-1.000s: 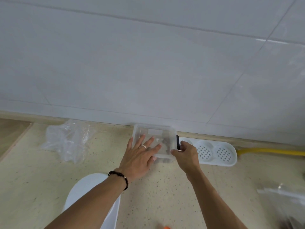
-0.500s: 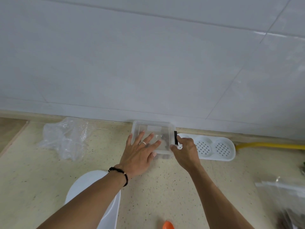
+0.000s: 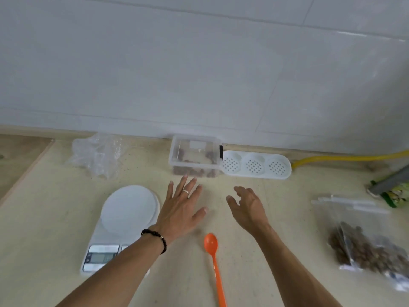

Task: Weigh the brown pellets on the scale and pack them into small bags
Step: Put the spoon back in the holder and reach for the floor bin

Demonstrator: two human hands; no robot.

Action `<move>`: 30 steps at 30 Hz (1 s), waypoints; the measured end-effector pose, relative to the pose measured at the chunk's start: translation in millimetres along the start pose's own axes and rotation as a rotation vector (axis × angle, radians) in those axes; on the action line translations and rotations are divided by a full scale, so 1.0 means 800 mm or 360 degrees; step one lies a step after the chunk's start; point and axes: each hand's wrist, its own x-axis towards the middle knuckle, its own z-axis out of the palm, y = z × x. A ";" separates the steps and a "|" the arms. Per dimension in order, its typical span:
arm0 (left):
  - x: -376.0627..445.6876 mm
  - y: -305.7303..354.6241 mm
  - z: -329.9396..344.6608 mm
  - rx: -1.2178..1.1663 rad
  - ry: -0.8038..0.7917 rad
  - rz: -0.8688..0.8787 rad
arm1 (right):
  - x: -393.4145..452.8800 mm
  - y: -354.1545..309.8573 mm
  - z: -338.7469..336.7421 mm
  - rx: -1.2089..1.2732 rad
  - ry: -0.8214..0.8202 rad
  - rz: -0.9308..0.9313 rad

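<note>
Both hands, left [image 3: 180, 209] and right [image 3: 247, 207], spread and empty mid-frame; a careless sweep could knock the orange spoon [image 3: 213, 258] off the bench [image 3: 276, 218].

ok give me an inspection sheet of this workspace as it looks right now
surface: beige speckled counter, against a white tiled wall.
job's things: clear lidded box of brown pellets by the wall; white scale; orange spoon; filled pellet bags at right.
clutter: crumpled clear plastic; white perforated tray; green packet.
grippers: left hand and right hand open, holding nothing.
cables: yellow hose along the wall.
surroundings: nothing seen.
</note>
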 end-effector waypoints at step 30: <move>-0.119 0.111 0.047 -0.0175 0.0394 -0.0112 | -0.082 0.036 0.015 0.1365 -0.0215 0.0498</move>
